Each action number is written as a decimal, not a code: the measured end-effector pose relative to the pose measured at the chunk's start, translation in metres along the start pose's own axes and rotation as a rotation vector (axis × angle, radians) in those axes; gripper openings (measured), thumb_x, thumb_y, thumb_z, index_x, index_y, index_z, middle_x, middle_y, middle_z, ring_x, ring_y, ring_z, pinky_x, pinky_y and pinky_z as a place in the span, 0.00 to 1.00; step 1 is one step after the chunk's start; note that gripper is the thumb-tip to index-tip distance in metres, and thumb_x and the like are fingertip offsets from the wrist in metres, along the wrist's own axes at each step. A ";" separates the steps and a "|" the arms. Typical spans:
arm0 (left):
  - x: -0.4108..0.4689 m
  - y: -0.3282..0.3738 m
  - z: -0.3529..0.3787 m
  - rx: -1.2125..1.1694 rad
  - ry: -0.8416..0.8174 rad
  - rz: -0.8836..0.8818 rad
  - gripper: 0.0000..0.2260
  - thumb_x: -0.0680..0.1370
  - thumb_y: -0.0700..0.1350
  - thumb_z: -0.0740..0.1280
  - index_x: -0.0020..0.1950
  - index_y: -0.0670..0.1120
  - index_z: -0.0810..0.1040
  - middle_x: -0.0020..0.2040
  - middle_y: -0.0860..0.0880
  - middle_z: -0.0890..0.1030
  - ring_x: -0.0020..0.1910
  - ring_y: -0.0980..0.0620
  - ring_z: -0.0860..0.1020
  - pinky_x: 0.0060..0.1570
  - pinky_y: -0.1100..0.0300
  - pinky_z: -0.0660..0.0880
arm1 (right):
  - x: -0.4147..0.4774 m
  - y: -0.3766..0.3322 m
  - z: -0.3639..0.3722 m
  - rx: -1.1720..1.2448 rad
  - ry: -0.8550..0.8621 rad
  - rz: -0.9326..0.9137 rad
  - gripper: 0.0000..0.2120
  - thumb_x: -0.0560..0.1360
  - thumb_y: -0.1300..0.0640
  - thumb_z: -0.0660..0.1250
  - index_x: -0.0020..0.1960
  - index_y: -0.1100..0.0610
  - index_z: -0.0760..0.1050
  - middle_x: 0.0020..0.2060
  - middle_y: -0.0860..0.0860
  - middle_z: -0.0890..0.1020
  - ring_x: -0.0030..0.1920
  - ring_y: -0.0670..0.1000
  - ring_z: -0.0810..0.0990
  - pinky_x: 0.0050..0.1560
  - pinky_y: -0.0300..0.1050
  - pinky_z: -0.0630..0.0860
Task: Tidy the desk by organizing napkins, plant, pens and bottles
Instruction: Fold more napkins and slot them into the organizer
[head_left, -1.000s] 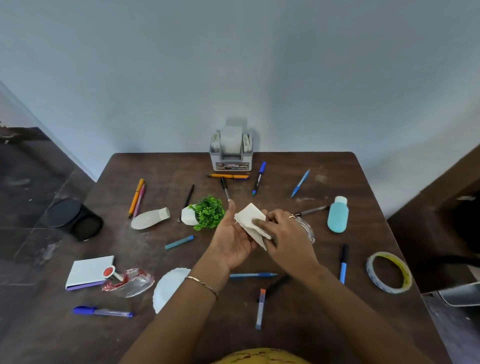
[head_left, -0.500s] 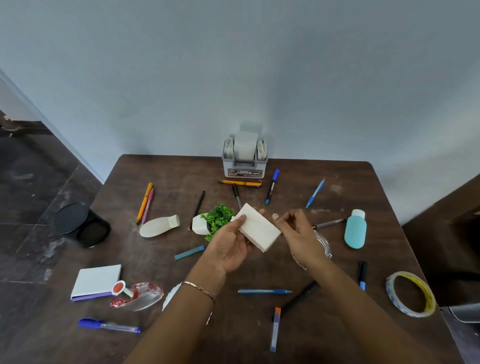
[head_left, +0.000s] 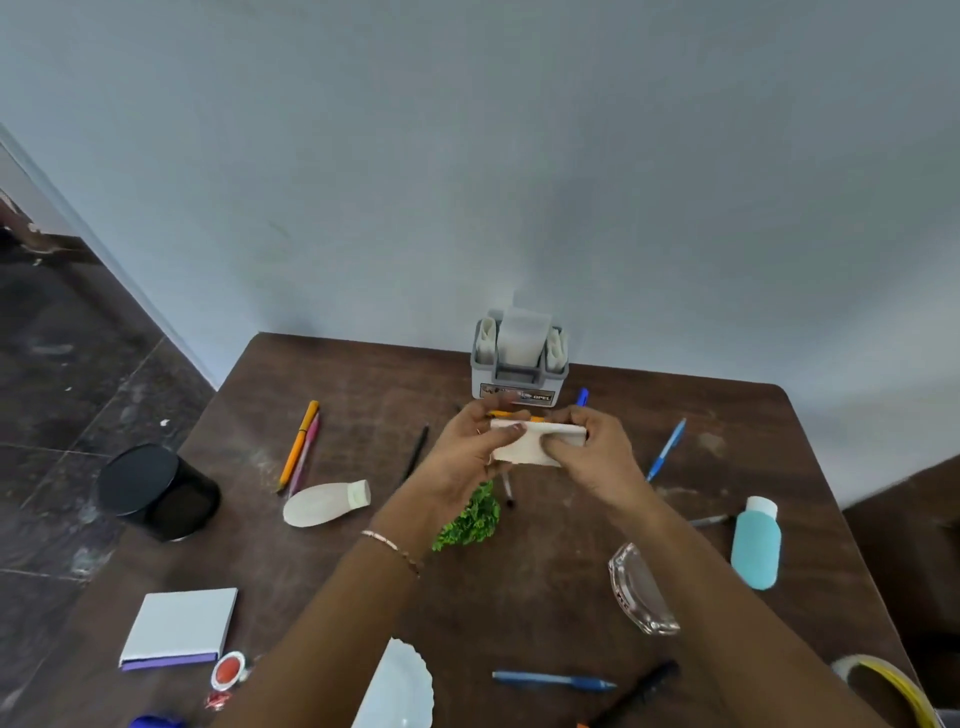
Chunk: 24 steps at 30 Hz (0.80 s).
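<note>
Both hands are up at frame centre holding a folded stack of napkins (head_left: 524, 448) between them, above the desk (head_left: 519, 597) and just in front of the grey holder (head_left: 519, 382). The left hand (head_left: 462, 457) pinches the stack's left end, thumb on the near face and fingers behind. The right hand (head_left: 597, 460) pinches the right end, thumb on the near face and fingers curled over the top edge. The holder sits at the desk's far edge by the wall, with white napkins standing in it. The plant (head_left: 470, 522) is just below the left hand; only leaves show, pot hidden by the wrist. The white bottle (head_left: 324, 505) lies on its side left of centre and the teal bottle (head_left: 756, 553) lies at the right, well apart. Pens are scattered: an orange pen (head_left: 297, 447) and a pink pen (head_left: 306, 457) side by side upper left, a black pen (head_left: 415, 452) near the left hand, a blue pen (head_left: 666, 449) right of the right hand, and another blue pen (head_left: 553, 679) and a black marker (head_left: 644, 687) at bottom centre. A glass ashtray (head_left: 641, 592) sits beside the right forearm. A notepad (head_left: 179, 623) is at lower left, a white plate (head_left: 402, 686) at the bottom edge and a tape roll (head_left: 891, 688) in the bottom right corner. A black cup (head_left: 156, 491) sits at the desk's left edge; can't tell if it's on the desk or the floor.
</note>
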<state>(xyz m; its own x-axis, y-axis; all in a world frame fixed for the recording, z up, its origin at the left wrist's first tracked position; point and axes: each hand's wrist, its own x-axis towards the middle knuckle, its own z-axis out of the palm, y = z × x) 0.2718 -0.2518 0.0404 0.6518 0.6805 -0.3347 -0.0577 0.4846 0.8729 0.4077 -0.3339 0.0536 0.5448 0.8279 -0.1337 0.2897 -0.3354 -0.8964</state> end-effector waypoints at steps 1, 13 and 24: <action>0.008 0.008 -0.002 0.198 0.014 0.052 0.20 0.75 0.35 0.69 0.65 0.47 0.73 0.55 0.48 0.81 0.49 0.53 0.80 0.47 0.60 0.78 | 0.011 -0.002 -0.004 -0.183 -0.001 -0.105 0.06 0.69 0.63 0.70 0.43 0.54 0.81 0.38 0.49 0.82 0.39 0.47 0.80 0.36 0.38 0.73; 0.101 0.064 0.002 1.326 0.183 0.370 0.08 0.77 0.44 0.66 0.55 0.47 0.80 0.52 0.46 0.81 0.53 0.47 0.77 0.52 0.53 0.75 | 0.106 -0.029 -0.008 -0.436 -0.026 -0.269 0.16 0.68 0.59 0.72 0.55 0.57 0.74 0.46 0.49 0.78 0.45 0.50 0.76 0.43 0.44 0.72; 0.133 0.055 -0.018 1.267 0.189 0.343 0.10 0.74 0.46 0.69 0.55 0.50 0.79 0.49 0.53 0.82 0.48 0.52 0.78 0.50 0.55 0.76 | 0.139 0.000 -0.001 -0.527 0.048 -0.257 0.13 0.74 0.58 0.68 0.57 0.56 0.78 0.48 0.52 0.83 0.47 0.55 0.80 0.43 0.45 0.72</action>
<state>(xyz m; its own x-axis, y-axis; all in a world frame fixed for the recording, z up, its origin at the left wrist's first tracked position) 0.3415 -0.1247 0.0380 0.6254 0.7801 0.0141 0.6107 -0.5007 0.6134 0.4848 -0.2197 0.0353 0.4368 0.8950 0.0906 0.7627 -0.3151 -0.5648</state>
